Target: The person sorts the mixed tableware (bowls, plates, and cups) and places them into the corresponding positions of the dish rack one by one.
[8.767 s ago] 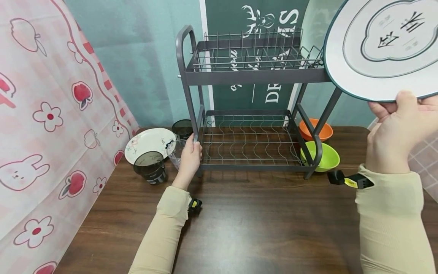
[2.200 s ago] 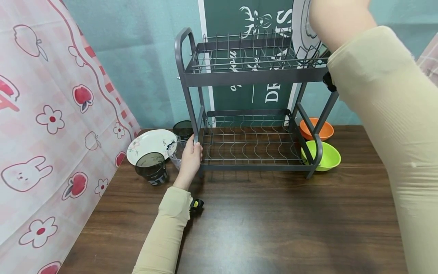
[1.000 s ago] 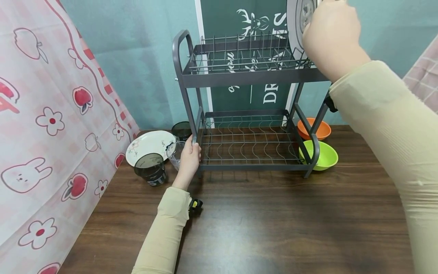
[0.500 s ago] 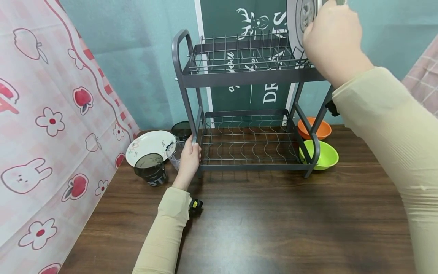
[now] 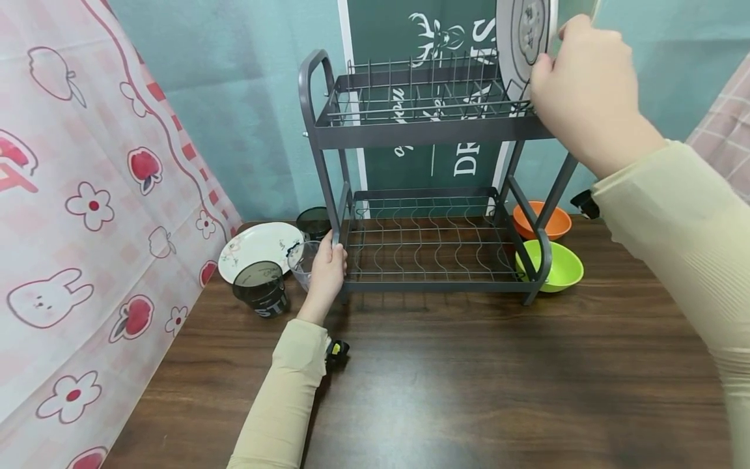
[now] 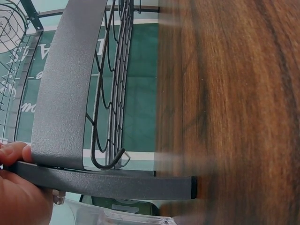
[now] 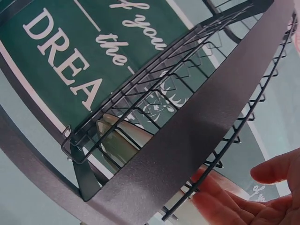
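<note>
My left hand (image 5: 327, 270) grips the left upright of a two-tier dark grey dish rack (image 5: 433, 135); in the left wrist view its fingers (image 6: 14, 152) wrap that bar. A white plate with a dark rim and printed centre (image 5: 524, 49) stands on edge in the upper tier's right end. Beside it, a pale green plate (image 7: 112, 143) shows through the wires in the right wrist view. My right hand (image 5: 592, 94) is right at the white plate's near edge, thumb spread away from the fingers. The hand partly hides the upper tier's right end.
Left of the rack are an oval white plate (image 5: 258, 244), two dark tinted cups (image 5: 260, 293) and a clear cup (image 5: 300, 264). An orange bowl (image 5: 553, 225) and a green bowl (image 5: 562, 268) sit by its right legs. A patterned curtain (image 5: 88, 260) borders the left side.
The white plate, earlier held up at the right, now stands in the upper tier. My right hand has drawn slightly back right, its thumb parting from the plate. The left hand keeps its grip.
</note>
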The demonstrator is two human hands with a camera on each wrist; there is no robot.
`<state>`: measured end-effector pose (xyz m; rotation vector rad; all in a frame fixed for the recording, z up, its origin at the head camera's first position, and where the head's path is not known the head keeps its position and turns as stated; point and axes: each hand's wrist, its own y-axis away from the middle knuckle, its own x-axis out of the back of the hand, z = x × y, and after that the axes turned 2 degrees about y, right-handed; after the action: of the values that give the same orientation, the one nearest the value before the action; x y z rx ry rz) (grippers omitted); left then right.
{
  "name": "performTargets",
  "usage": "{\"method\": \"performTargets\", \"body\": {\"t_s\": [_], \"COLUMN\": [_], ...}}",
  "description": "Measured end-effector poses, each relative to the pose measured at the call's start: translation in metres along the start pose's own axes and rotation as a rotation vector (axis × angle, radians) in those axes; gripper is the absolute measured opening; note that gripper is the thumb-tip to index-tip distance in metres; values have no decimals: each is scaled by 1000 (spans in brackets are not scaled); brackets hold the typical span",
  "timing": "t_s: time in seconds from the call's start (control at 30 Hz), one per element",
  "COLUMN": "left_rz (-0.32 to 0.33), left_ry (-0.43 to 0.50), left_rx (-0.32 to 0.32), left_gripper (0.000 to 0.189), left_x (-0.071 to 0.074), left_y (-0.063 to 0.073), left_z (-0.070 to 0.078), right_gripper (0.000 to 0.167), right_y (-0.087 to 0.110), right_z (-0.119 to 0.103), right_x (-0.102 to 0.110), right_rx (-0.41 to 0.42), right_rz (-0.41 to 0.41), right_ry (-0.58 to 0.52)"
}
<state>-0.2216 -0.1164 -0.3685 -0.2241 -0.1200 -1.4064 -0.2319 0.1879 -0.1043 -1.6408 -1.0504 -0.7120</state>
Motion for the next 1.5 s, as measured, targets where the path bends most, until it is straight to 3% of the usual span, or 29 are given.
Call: {"method": "performTargets", "body": {"t_s": [0.43,0.63,0.97,1.17,1.4,1.5], "left_rz": [15,14,10,6,19,23], "left_ry": [-3,-14,-22,-31,-17,-18], "left_rx": [11,22,17,19,21,25], "left_gripper": [46,47,47,47,46,47], "left_x": [-1,-2,-1,-2,-2,-3], "left_y": [-1,0,0,2,1,1], "left_z": [2,3,3,2,3,3], "right_gripper": [44,37,36,35,28,29], "right_y": [25,34,48,54,58,59], "right_z": [26,44,77,100,124,128], "right_x": [-10,-19,-34,-50,-84,-102], "right_rx": [56,32,-90,-155,-224,-237], "right_rz": [206,283,241,277,319,281], "right_ry": [-175,-248,-285,-317,-486,-542]}}
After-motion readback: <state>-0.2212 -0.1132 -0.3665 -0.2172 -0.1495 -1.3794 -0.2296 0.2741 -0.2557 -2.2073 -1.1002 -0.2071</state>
